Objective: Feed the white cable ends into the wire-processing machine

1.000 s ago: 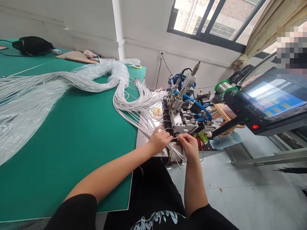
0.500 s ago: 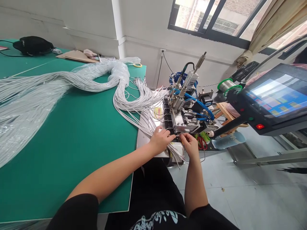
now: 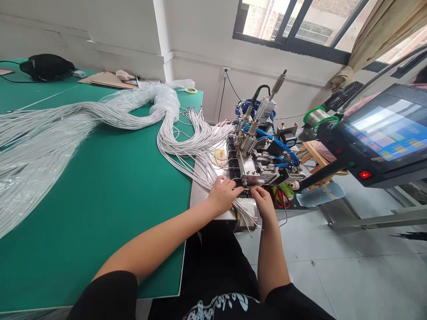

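Note:
My left hand (image 3: 223, 194) rests closed over a fan of thin white wires (image 3: 182, 142) at the front of a small metal machine (image 3: 258, 166). Its fingertips pinch a wire end right at the machine's front jaw. My right hand (image 3: 263, 201) sits just to the right, fingers pinched together on a wire end at the same spot. More wire ends stick out below and between both hands. The wires run back in a long bundle, partly in clear plastic wrap (image 3: 160, 100), across the green table (image 3: 110, 186).
A touchscreen panel (image 3: 387, 133) with a red lit button stands at the right on an arm. Red-handled scissors (image 3: 282, 198) lie beside the machine. A solder wire spool (image 3: 315, 116), blue air hoses, a black bag (image 3: 46, 66) and cardboard lie further back. Tiled floor lies below right.
Both hands have stayed at the machine's front jaw; the right hand has crept slightly up toward it. The view has shifted a little.

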Available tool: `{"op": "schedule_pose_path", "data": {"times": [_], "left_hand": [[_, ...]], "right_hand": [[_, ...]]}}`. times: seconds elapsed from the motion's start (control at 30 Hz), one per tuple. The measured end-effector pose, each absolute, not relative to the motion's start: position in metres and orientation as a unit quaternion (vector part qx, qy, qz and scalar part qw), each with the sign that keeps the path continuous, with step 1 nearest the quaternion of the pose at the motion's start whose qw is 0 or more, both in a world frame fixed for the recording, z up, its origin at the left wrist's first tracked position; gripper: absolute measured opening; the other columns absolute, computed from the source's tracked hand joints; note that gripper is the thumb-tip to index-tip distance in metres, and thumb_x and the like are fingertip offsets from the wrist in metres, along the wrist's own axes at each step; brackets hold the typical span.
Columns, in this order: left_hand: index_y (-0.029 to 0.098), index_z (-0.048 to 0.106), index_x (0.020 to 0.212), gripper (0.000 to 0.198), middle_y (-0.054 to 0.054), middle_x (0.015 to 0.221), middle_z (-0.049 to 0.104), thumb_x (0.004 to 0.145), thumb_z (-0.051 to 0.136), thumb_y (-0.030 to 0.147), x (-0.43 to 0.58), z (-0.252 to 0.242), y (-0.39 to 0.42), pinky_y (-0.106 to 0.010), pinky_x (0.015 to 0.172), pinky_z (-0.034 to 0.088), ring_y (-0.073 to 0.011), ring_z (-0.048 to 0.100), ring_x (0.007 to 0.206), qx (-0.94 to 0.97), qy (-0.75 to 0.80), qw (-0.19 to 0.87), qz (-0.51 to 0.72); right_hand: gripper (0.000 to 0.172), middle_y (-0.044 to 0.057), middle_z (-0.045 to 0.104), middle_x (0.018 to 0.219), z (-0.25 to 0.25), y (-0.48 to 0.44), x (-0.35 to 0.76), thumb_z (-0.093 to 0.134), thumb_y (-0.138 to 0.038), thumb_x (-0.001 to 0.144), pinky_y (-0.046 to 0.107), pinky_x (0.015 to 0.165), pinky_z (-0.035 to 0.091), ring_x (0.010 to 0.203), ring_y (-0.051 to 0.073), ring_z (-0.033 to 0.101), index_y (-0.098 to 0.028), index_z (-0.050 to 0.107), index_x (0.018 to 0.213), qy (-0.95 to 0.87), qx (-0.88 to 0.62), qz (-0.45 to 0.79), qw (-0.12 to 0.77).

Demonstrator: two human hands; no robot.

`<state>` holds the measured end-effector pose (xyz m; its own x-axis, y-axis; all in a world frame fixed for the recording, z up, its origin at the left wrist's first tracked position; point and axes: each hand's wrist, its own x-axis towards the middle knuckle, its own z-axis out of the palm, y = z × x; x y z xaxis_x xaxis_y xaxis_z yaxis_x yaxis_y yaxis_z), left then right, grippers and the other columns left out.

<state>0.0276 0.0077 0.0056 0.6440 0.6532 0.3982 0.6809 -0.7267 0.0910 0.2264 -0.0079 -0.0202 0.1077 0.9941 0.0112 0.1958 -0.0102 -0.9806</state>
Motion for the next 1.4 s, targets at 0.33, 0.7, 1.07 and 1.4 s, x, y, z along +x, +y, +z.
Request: {"op": "schedule_pose_path", "data": {"times": [0.33, 0.7, 1.07, 1.4], "left_hand": [[0.026, 0.056, 0.121, 0.053, -0.005, 0.101, 0.061, 0.07, 0.058, 0.01, 0.0268, 0.0099, 0.0069, -0.04, 0.089, 0.033, -0.023, 0.054, 0.093, -0.909, -0.377, 0.021, -0.175], [0.025, 0.055, 0.122, 0.055, -0.006, 0.102, 0.061, 0.069, 0.06, 0.011, 0.0262, 0.011, 0.007, -0.039, 0.085, 0.036, -0.0237, 0.054, 0.092, -0.911, -0.375, 0.011, -0.169], [0.025, 0.055, 0.122, 0.055, -0.005, 0.101, 0.061, 0.069, 0.059, 0.011, 0.0259, 0.0117, 0.0071, -0.039, 0.084, 0.036, -0.0235, 0.053, 0.091, -0.911, -0.376, 0.01, -0.17], [0.025, 0.055, 0.123, 0.056, -0.005, 0.102, 0.06, 0.069, 0.062, 0.012, 0.0257, 0.0124, 0.0067, -0.039, 0.084, 0.037, -0.0235, 0.053, 0.093, -0.911, -0.377, 0.001, -0.164]], "right_hand": [[0.034, -0.004, 0.044, 0.056, -0.0205, -0.0102, 0.223, 0.063, -0.044, 0.077, 0.025, 0.054, 0.029, 0.054, 0.011, 0.038, -0.019, 0.05, 0.058, -0.503, -0.575, 0.415, 0.494], [0.035, -0.004, 0.045, 0.056, -0.0213, -0.0113, 0.2234, 0.062, -0.048, 0.077, 0.024, 0.053, 0.031, 0.054, 0.011, 0.038, -0.019, 0.05, 0.06, -0.512, -0.584, 0.406, 0.483], [0.036, -0.003, 0.046, 0.057, -0.0237, -0.0115, 0.2241, 0.061, -0.05, 0.077, 0.024, 0.054, 0.032, 0.055, 0.012, 0.039, -0.019, 0.051, 0.061, -0.509, -0.582, 0.408, 0.485], [0.039, -0.003, 0.046, 0.058, -0.025, -0.0127, 0.2242, 0.06, -0.055, 0.076, 0.025, 0.053, 0.031, 0.055, 0.012, 0.038, -0.02, 0.05, 0.062, -0.508, -0.59, 0.406, 0.479]]}}
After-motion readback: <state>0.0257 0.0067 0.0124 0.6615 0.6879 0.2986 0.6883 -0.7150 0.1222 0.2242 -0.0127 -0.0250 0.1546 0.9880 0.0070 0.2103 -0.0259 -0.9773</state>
